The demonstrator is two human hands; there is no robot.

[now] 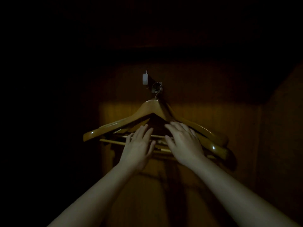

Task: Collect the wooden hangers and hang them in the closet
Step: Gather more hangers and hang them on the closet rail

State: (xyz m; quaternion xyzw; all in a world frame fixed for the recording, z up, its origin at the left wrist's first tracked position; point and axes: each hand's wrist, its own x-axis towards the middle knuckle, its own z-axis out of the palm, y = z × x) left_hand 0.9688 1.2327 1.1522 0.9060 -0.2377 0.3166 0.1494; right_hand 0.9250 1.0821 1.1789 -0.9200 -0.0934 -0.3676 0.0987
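Setting: A dim closet interior is seen. Its wooden back panel (213, 115) is lit only in a band behind the hangers, and the rest is lost in darkness.
Hanging point: A small pale metal fitting (145, 79) is fixed to the panel at 12 o'clock of the bunch. Just at its 4 o'clock, the wire hooks (157, 90) are caught on a dark mount.
Wooden hangers: The wooden hangers (147, 110) are hung by those hooks, stacked one before another, with the rear shoulders fanned out toward 4 o'clock. At least two are made out, but the exact count cannot be told.
Crossbars: Pale crossbars (113, 141) are seen at 6 o'clock of the peak, partly covered by the hands.
Left hand: The left hand (139, 145) is raised at 7 o'clock of the peak. Its fingers are straight and close together and laid across the crossbars, and nothing is gripped.
Right hand: The right hand (185, 143) is raised at 5 o'clock of the peak. Its fingers are spread wide and lightly bent over the right shoulder of the bunch. Nothing is held, and firm contact cannot be confirmed.
Done: Collecting and hanging are judged complete for this bunch, since every hanger in view is carried by the hooks and none by a hand.
Left: Only squaring the fanned hangers appears to be outstanding here. Whether more hangers wait outside the closet cannot be told.
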